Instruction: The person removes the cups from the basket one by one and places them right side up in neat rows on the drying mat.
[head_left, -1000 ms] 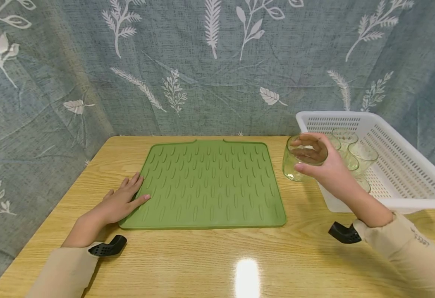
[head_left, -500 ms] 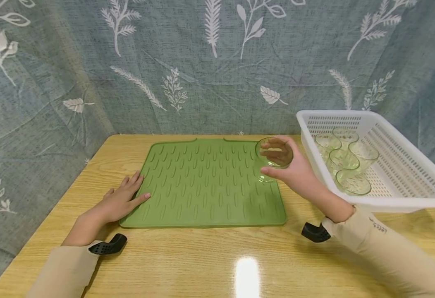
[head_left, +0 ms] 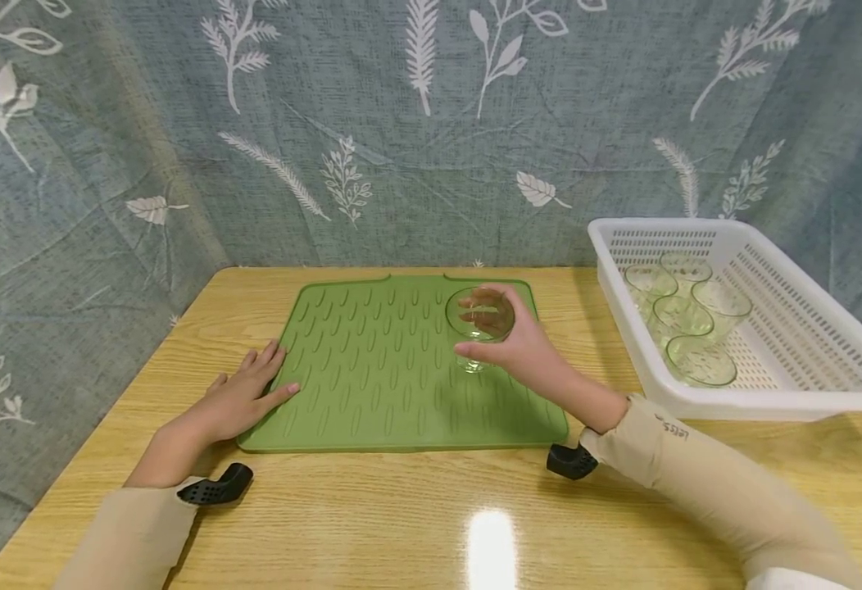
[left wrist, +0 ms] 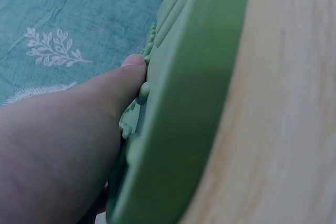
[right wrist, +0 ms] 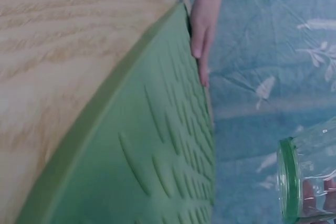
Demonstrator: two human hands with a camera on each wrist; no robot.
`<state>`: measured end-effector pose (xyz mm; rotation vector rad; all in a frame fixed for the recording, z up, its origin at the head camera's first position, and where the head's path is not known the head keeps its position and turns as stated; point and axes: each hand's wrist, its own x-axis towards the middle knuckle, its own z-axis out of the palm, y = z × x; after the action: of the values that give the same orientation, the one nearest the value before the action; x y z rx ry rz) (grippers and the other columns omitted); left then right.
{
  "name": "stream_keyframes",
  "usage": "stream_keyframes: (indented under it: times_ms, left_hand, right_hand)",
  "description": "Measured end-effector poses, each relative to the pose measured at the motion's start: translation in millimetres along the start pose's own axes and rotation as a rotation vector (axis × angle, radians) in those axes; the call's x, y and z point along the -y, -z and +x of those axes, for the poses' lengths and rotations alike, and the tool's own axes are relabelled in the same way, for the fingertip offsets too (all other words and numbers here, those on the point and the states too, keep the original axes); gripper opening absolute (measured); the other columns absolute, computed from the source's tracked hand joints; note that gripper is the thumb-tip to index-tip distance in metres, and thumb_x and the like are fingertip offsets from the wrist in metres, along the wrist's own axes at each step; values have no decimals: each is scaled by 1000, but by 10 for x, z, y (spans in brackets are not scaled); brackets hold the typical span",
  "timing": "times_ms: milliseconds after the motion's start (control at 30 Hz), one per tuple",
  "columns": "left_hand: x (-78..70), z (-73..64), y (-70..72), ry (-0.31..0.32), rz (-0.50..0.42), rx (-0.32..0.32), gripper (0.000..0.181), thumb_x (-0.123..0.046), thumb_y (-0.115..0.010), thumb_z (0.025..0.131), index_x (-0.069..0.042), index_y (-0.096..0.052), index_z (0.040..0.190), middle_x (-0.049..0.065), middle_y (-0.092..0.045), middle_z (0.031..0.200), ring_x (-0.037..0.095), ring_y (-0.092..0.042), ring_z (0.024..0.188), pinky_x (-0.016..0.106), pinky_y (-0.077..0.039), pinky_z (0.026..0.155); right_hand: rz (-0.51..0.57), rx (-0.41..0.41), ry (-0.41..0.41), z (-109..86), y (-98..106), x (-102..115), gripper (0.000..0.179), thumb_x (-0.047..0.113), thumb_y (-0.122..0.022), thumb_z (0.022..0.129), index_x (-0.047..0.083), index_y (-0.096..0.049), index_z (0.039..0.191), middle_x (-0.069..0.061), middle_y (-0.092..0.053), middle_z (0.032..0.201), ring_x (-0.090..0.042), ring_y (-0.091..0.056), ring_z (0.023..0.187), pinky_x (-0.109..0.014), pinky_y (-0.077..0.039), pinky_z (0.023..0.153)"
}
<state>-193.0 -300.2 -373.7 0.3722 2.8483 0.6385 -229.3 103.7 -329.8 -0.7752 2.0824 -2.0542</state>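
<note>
1. The right hand (head_left: pixel 517 340) grips a glass (head_left: pixel 471 329) between thumb and fingers, over the green mat's (head_left: pixel 372 377) 2 o'clock part.
2. The left hand (head_left: pixel 242 397), fingers straight, touches the mat at 9 o'clock.
3. Only the right wrist view shows space under the glass.

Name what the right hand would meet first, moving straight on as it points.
Probably the leaf-patterned cloth, beyond the green mat, though whether the held glass clears the mat is unclear.
</note>
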Motion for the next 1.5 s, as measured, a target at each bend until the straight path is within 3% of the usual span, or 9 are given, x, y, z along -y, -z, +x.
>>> stream_keyframes:
  times_ms: [133, 367, 467, 1033, 1500]
  left_hand:
    - [0, -5, 3, 1, 0, 1, 87, -50, -47, 108, 8, -11, 161, 31, 2, 166, 60, 2, 147, 83, -1, 104]
    - [2, 0, -4, 1, 2, 3, 87, -51, -47, 108, 8, -12, 161, 30, 2, 167, 59, 2, 147, 83, -1, 104]
    - [4, 1, -7, -1, 0, 0, 86, -51, -47, 108, 8, -13, 161, 30, 1, 167, 59, 2, 147, 83, -1, 104]
    - [-6, -8, -30, 5, 8, -3, 87, -51, -47, 108, 8, -13, 161, 29, 2, 167, 59, 2, 148, 83, 0, 104]
    - [-5, 0, -48, 13, 18, -12, 87, -52, -47, 108, 7, -12, 161, 30, 1, 167, 59, 2, 147, 83, -1, 104]
  right_hand:
    - [45, 30, 19, 69, -118, -84, 105, 48, -93, 71, 2, -37, 147, -21, -51, 145, -43, -48, 136, -55, -39, 112]
    - [24, 71, -41, 201, -262, -153, 82, 7, -84, 87, 3, -33, 152, -18, -47, 150, -41, -43, 141, -50, -43, 110]
    - [-13, 71, -84, 268, -310, -173, 79, 0, -79, 89, 6, -32, 153, -14, -47, 152, -40, -41, 143, -47, -43, 110]
    - [0, 125, -186, 629, -592, -279, 81, 3, -78, 91, 10, -30, 156, -9, -41, 156, -37, -37, 146, -43, -45, 109]
    - [-13, 136, -201, 926, -921, -399, 82, 10, -80, 91, 12, -30, 157, -11, -39, 157, -34, -40, 144, -42, -45, 109]
